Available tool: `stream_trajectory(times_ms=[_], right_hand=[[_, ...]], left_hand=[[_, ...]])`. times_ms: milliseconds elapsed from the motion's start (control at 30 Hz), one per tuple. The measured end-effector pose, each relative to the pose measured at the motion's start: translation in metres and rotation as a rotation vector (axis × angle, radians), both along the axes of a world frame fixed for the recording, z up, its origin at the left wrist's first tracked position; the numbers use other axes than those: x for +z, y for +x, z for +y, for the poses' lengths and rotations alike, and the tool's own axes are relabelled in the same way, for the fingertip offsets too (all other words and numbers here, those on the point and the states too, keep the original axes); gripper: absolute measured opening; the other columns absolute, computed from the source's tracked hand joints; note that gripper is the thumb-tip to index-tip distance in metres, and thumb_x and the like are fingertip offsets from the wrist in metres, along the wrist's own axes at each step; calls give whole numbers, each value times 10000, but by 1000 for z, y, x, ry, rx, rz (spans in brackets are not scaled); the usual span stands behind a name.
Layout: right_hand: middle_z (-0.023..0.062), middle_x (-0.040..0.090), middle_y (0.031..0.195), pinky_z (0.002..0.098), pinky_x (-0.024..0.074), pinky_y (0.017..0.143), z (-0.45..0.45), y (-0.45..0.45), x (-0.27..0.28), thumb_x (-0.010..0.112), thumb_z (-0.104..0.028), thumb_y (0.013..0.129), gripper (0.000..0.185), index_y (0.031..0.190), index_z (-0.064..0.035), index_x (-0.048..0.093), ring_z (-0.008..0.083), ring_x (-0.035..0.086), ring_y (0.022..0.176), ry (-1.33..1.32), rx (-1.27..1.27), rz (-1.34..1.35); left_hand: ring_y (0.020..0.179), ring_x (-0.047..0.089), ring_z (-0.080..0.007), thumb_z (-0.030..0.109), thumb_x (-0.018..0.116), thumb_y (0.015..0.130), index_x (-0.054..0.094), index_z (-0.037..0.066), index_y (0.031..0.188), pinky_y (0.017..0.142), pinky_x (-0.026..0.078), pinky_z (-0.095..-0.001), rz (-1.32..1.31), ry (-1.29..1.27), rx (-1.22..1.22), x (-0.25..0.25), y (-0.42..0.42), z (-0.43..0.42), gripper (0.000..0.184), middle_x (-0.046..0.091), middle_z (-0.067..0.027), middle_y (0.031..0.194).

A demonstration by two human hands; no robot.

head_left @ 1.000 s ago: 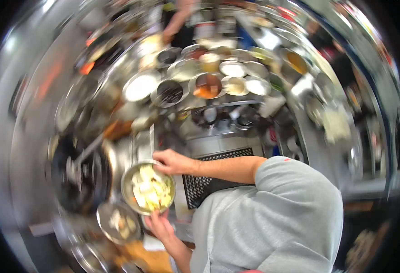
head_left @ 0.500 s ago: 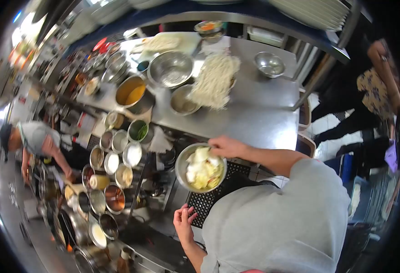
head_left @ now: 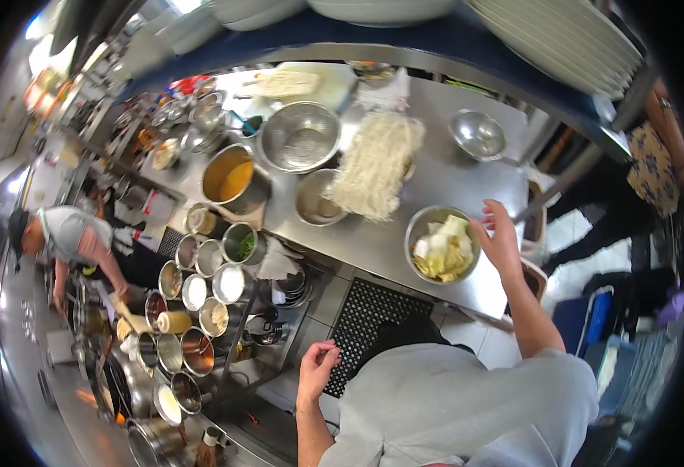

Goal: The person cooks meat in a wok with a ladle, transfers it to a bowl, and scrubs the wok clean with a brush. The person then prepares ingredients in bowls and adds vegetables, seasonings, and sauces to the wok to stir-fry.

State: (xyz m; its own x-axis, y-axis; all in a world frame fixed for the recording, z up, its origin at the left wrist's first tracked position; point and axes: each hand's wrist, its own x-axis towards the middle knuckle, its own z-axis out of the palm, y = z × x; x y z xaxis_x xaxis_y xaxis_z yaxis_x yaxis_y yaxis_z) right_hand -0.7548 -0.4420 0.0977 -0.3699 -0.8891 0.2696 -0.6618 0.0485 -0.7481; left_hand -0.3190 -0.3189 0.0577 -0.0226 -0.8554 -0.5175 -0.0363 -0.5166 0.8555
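Observation:
A steel bowl of pale, chopped cabbage-like leaves sits on the steel table near its front edge. My right hand is just to the right of it, fingers apart, with the thumb close to the rim; whether it touches cannot be made out. My left hand hangs low in front of my body, loosely bent and holding nothing I can see. Beyond the bowl lies a mat of white noodles on the tabletop.
Steel bowls and a pot of orange liquid stand along the table. Several containers of sauces line the left station, where a co-worker works. A plate shelf overhangs the table. A black mat covers the floor.
The bowl of leaves was in my right hand off the table's front; now it rests on the tabletop, farther right. My right hand has let go and opened. My view has shifted.

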Motion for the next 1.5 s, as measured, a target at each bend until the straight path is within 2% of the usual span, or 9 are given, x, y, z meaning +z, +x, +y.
stream_trajectory(times_ms=[267, 633, 733, 867, 1067, 1167, 1267, 1400, 1500], right_hand=[[108, 633, 1069, 301, 516, 767, -56, 250, -50, 671, -243, 888, 642, 1414, -62, 350, 153, 617, 911, 638, 1187, -598], [277, 629, 1060, 408, 528, 847, -153, 496, -202, 666, -86, 692, 504, 1154, 45, 514, 390, 661, 920, 574, 410, -431], [265, 659, 894, 390, 571, 728, -163, 497, -219, 567, 4, 704, 272, 966, 57, 617, 342, 689, 859, 562, 285, -617], [169, 687, 949, 439, 576, 679, -169, 477, -240, 709, -229, 763, 356, 1036, -12, 639, 272, 694, 868, 716, 303, -329], [47, 645, 788, 284, 489, 567, 10, 562, -135, 724, -149, 844, 331, 1110, 14, 613, 134, 599, 652, 1288, 1462, 271], [30, 617, 783, 230, 457, 584, 125, 694, -31, 670, -117, 870, 195, 995, 28, 632, 80, 557, 635, 384, 2338, -176], [8, 584, 708, 232, 439, 579, 216, 790, 73, 645, -141, 892, 154, 912, 11, 641, 84, 552, 665, 696, 2354, -687], [172, 655, 928, 331, 525, 686, 365, 897, 83, 710, -215, 817, 395, 1133, -7, 598, 248, 649, 796, -814, 2569, -190], [178, 657, 841, 370, 531, 633, 410, 932, 32, 739, -229, 779, 493, 1182, -7, 563, 268, 652, 700, -521, 2713, 571]], left_hand=[[1018, 618, -188, 88, 628, 910, 584, -13, 1056, 810, 551, -311, -25, 33, 186, -2, 16, 48, 183, 593, -111, 1148], [972, 645, -216, 112, 628, 911, 573, -6, 1064, 765, 571, -331, -3, -3, 1045, 14, 89, 234, 201, 609, -125, 1128], [505, 569, -217, 87, 603, 873, 581, 29, 905, 436, 455, -323, -187, -146, 1324, -7, 104, 282, 70, 613, -59, 663], [986, 640, -219, 141, 639, 912, 577, 15, 1061, 795, 559, -335, 8, -88, 1407, 7, 122, 316, 205, 607, -126, 1161], [936, 625, -125, 91, 633, 908, 591, 9, 1060, 805, 525, -264, 2, -228, 1547, 19, 136, 329, 177, 632, -116, 1129], [1010, 623, -189, 98, 598, 939, 577, 24, 1020, 825, 533, -312, -84, -196, 1591, -1, 131, 346, 111, 580, -126, 1200], [996, 624, -170, 79, 605, 930, 578, 29, 994, 816, 527, -300, -125, -188, 1731, -3, 122, 343, 86, 584, -120, 1195], [988, 611, -142, 60, 610, 919, 583, 18, 1007, 833, 506, -276, -97, -164, 1776, -7, 116, 330, 100, 583, -110, 1208], [976, 600, -125, 47, 602, 917, 586, 11, 1014, 845, 491, -265, -139, -163, 1771, -8, 116, 313, 105, 582, -110, 1220]])
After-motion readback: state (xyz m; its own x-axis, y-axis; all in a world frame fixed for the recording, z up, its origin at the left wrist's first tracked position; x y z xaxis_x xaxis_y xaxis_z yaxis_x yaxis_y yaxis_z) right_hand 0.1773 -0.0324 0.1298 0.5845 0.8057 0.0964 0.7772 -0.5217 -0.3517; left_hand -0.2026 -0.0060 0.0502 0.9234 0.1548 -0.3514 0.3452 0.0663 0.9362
